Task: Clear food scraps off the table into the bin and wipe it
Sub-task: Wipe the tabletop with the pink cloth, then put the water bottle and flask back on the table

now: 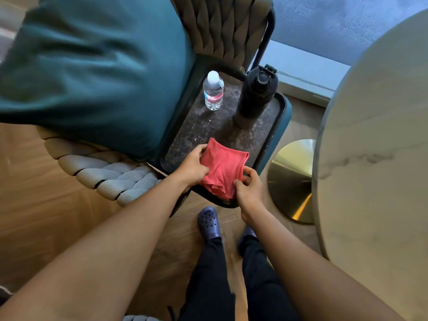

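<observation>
Both hands — on red cloth (221, 167)

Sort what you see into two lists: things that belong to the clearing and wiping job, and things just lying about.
Job: red cloth, left hand and right hand holding it, marble table.

Lying about: water bottle, black flask, tray, teal cushion, chair.

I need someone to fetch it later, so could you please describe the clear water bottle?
Find the dark tray on the teal chair seat. The clear water bottle stands upright at its far left, beside the teal cushion. Unlike the taller black flask, it is transparent with a white cap.
</observation>
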`<state>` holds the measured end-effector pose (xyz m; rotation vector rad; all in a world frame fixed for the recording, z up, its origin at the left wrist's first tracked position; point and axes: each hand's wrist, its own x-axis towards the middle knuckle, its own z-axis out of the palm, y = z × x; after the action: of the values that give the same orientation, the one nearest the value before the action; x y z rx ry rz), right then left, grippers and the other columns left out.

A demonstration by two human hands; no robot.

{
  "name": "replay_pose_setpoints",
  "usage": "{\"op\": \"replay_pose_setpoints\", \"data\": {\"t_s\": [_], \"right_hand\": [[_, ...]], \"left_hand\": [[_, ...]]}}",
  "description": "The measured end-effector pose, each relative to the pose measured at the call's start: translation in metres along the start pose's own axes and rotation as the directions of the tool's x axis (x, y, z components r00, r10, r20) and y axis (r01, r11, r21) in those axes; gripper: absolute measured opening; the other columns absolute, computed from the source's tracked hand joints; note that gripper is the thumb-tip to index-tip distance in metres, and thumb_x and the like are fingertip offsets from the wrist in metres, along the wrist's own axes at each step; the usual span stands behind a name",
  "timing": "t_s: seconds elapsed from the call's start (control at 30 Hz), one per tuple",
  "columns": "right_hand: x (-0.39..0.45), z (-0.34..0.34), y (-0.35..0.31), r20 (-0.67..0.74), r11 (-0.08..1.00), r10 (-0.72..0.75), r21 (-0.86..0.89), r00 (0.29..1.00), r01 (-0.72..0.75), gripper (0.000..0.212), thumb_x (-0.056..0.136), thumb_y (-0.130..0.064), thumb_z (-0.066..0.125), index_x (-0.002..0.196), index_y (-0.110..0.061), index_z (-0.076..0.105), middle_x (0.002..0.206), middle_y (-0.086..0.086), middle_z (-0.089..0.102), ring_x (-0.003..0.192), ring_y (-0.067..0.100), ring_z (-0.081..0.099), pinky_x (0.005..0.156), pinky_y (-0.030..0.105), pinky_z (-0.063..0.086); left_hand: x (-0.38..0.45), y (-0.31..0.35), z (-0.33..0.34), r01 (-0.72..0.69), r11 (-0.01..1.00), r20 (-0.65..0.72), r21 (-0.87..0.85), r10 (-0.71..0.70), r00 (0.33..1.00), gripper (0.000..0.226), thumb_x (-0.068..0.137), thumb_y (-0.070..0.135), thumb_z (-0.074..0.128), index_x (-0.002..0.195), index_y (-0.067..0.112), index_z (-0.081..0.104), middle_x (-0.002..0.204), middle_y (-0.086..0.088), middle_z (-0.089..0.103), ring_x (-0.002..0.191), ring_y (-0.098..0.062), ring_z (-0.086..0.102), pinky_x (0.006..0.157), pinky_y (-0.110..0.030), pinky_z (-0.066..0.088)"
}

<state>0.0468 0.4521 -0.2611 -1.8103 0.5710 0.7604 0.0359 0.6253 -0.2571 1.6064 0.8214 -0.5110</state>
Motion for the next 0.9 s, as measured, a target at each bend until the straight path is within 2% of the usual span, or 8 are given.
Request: {"op": "replay_pose_setpoints", "data": {"t_s": [0.1,0.17,0.27,0.33,0.5,0.63,0.77,0.9], "right_hand": [[0.011,0.002,0.003,0.071,0.998,0.060,-0.021,0.996,-0.059,0.046,0.096,-0.001,0.055,0.135,-0.024,0.051,0.119,-0.003,0.064,0.100,0.015,0.067,0.088,0.046,0.060],[0.016,0.001,0.002,0.070,0.995,0.072,-0.074,0.995,-0.067,0.050,0.096,-0.005,0.056,0.142,-0.023,0.046,0.122,-0.002,0.063,0.097,0.014,0.067,0.086,0.047,0.060],[0.020,0.001,-0.004,0.050,0.986,0.012,-0.167,0.999,-0.003,0.052,0.094,-0.012,0.060,0.143,-0.021,0.046,0.130,0.001,0.060,0.101,0.010,0.062,0.093,0.042,0.057],[0.023,0.002,-0.013,0.044,0.968,-0.047,-0.246,0.998,0.057,0.055,0.091,-0.017,0.064,0.143,-0.020,0.046,0.134,0.002,0.058,0.114,0.018,0.060,0.102,0.043,0.051],[0.033,0.014,-0.047,0.101,0.898,-0.229,-0.360,0.968,0.251,0.068,0.087,-0.028,0.071,0.148,-0.015,0.042,0.143,0.002,0.053,0.131,0.019,0.051,0.109,0.032,0.039],[0.052,0.037,-0.078,0.168,0.855,-0.345,-0.349,0.923,0.383,0.076,0.086,-0.034,0.073,0.151,-0.016,0.037,0.150,0.004,0.047,0.138,0.019,0.044,0.115,0.033,0.035],[0.077,0.066,-0.107,0.191,0.815,-0.434,-0.333,0.880,0.474,0.075,0.087,-0.025,0.074,0.149,-0.007,0.037,0.147,0.012,0.048,0.136,0.024,0.044,0.111,0.025,0.030],[0.103,0.096,-0.125,0.139,0.843,-0.430,-0.293,0.892,0.452,0.068,0.077,-0.019,0.073,0.138,-0.006,0.046,0.132,0.017,0.057,0.125,0.031,0.054,0.107,0.042,0.044]], "left_hand": [[0.013,-0.002,0.004,0.010,0.999,-0.044,0.035,-0.008,0.999,0.093,0.079,-0.014,0.064,0.156,0.025,0.029,0.157,-0.004,0.037,0.124,-0.004,0.044,0.068,-0.005,0.045],[0.019,-0.002,0.005,0.030,0.999,-0.094,0.045,-0.025,0.995,0.095,0.079,-0.009,0.072,0.156,0.026,0.028,0.160,-0.003,0.033,0.122,-0.006,0.047,0.068,-0.004,0.046],[0.028,0.001,0.000,0.020,0.997,-0.175,0.080,-0.006,0.985,0.092,0.078,0.005,0.081,0.153,0.027,0.034,0.157,-0.006,0.036,0.139,-0.020,0.043,0.106,-0.028,0.045],[0.033,0.009,-0.006,0.005,0.995,-0.235,0.097,0.018,0.972,0.085,0.080,0.013,0.081,0.151,0.027,0.037,0.155,-0.006,0.037,0.140,-0.021,0.042,0.113,-0.036,0.040],[0.048,0.043,-0.028,-0.083,0.988,-0.339,0.130,0.123,0.932,0.078,0.082,0.024,0.080,0.149,0.025,0.039,0.149,-0.004,0.042,0.132,-0.019,0.048,0.110,-0.035,0.041],[0.063,0.075,-0.044,-0.177,0.967,-0.355,0.181,0.233,0.906,0.077,0.083,0.030,0.080,0.148,0.024,0.040,0.149,-0.004,0.044,0.131,-0.018,0.049,0.110,-0.034,0.041],[0.080,0.099,-0.055,-0.240,0.948,-0.354,0.211,0.303,0.885,0.078,0.083,0.034,0.080,0.149,0.026,0.039,0.150,-0.003,0.044,0.132,-0.016,0.049,0.109,-0.031,0.040],[0.094,0.110,-0.058,-0.280,0.936,-0.314,0.214,0.337,0.887,0.080,0.083,0.035,0.080,0.151,0.026,0.038,0.152,-0.005,0.044,0.133,-0.018,0.049,0.111,-0.033,0.041]]}}
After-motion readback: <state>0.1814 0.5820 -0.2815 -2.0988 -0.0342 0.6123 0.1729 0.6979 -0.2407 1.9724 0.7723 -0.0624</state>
